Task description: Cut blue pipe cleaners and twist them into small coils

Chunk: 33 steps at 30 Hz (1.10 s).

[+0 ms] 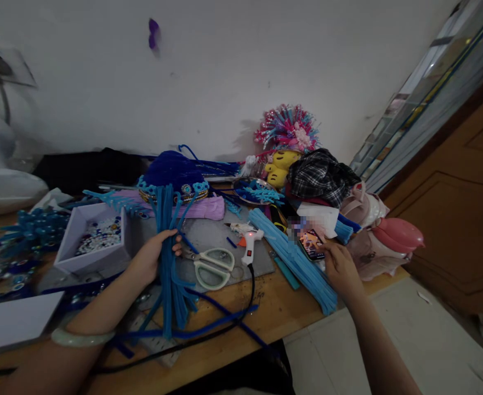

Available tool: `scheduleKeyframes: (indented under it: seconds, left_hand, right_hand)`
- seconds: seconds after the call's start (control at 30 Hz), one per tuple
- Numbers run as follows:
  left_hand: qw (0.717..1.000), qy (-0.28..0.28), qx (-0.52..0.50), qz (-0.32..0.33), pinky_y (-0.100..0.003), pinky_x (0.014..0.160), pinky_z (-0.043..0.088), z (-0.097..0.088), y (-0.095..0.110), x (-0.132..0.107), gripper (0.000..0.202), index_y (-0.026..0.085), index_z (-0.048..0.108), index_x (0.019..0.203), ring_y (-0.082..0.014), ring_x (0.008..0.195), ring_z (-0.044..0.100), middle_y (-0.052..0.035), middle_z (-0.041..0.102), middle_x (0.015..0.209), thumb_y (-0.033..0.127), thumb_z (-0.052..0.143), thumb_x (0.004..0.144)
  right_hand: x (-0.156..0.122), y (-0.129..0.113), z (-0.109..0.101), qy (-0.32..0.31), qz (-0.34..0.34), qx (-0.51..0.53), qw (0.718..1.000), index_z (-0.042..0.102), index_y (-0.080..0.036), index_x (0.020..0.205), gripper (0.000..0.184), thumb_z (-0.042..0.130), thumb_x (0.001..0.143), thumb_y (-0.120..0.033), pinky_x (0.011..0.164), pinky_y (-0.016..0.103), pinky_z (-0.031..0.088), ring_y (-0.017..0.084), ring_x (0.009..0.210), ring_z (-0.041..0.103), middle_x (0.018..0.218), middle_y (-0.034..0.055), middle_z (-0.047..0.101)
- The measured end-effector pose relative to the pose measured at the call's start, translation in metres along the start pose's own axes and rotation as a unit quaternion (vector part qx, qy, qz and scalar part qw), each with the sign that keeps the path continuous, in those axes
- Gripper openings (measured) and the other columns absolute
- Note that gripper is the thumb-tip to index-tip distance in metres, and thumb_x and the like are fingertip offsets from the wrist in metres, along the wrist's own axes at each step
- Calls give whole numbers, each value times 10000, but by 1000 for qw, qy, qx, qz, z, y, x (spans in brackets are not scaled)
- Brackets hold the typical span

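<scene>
My left hand (161, 252) is closed around a bundle of blue pipe cleaners (168, 296), which hang down over the table edge side. Behind that bundle stands a dark blue velvet cap-like piece (169, 167) with a beaded, jewelled band. To the right, my right hand (340, 266) has its fingertips at the lit screen of a phone (311, 244); it appears to touch rather than grip it. A light blue pipe cleaner bundle (294, 260) lies beside the phone. Between my hands are pale-handled scissors (214, 269) and a white glue gun (250, 244) with a red light.
A white box of beads (93, 236) sits left, near blue beaded pieces (39, 233). Lilac pipe cleaners (204, 208) lie behind. A black cord (220, 329) crosses the front. A round plate (257, 191), yellow plush toy (280, 167) and pink bag (373, 258) stand right.
</scene>
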<state>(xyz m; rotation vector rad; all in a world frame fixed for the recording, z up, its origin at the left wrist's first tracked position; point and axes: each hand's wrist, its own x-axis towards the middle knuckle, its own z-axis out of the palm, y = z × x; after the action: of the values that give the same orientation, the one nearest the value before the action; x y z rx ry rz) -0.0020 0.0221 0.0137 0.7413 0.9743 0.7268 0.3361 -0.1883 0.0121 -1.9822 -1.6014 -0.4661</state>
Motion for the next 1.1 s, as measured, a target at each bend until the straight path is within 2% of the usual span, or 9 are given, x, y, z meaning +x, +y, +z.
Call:
scheduleKeyframes:
  seconds: [0.33,0.53,1.1]
  left_hand:
    - [1000,-7,-4,-10,-152,372,340,-1,1,1,168,149,449,527,-61,347,394,39,412,364,254,525,634]
    - [1000,1,-1,-8,-152,367,337,2,2,-1,159,148,452,527,-61,344,391,38,408,359,239,515,640]
    - [1000,-1,4,-8,-151,364,336,1,1,-1,157,151,447,531,-60,341,393,42,413,362,245,525,629]
  right_hand:
    - [-2,2,2,2,21,11,1000,534,-190,828,177,366,780,-163,776,393,407,217,859,504,834,77,588]
    - [-3,1,1,27,51,27,998,532,-187,858,184,360,794,-184,786,396,404,217,885,498,881,85,583]
    - [-3,0,2,13,63,51,997,537,-188,849,187,358,798,-207,790,393,399,214,893,509,872,80,594]
